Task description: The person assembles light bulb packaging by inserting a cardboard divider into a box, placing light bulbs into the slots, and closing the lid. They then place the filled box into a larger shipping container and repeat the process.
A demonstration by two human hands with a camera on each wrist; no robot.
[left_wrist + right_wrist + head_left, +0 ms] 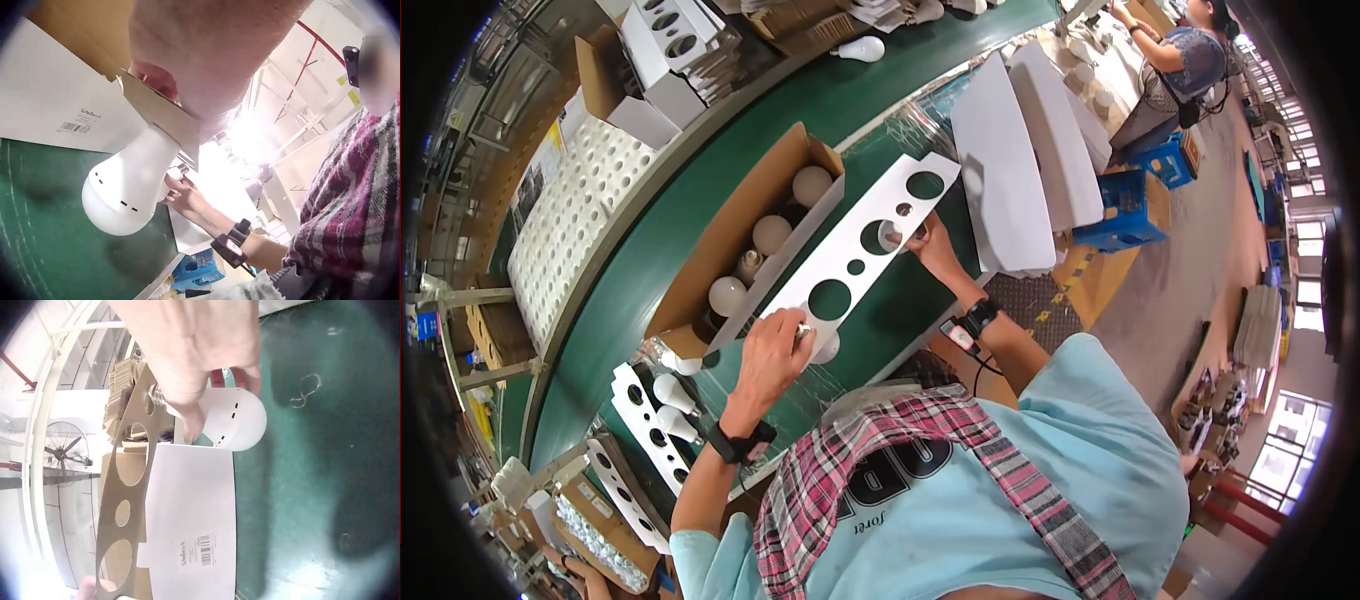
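Tilted above the bench is a white card strip with large and small round holes, its brown back in the right wrist view. My left hand is curled at the strip's near end, fingertips at a metal bulb base; that bulb hangs on the strip's underside. With thumb and fingers, my right hand grips another bulb by its body, its screw base against a hole in the strip. An open carton with several bulbs lies beside the strip.
Flat white cartons are stacked right of the strip. Another holed strip and loose bulbs lie at the left. Beyond the green bench stands a perforated white tray. A person works at the upper right.
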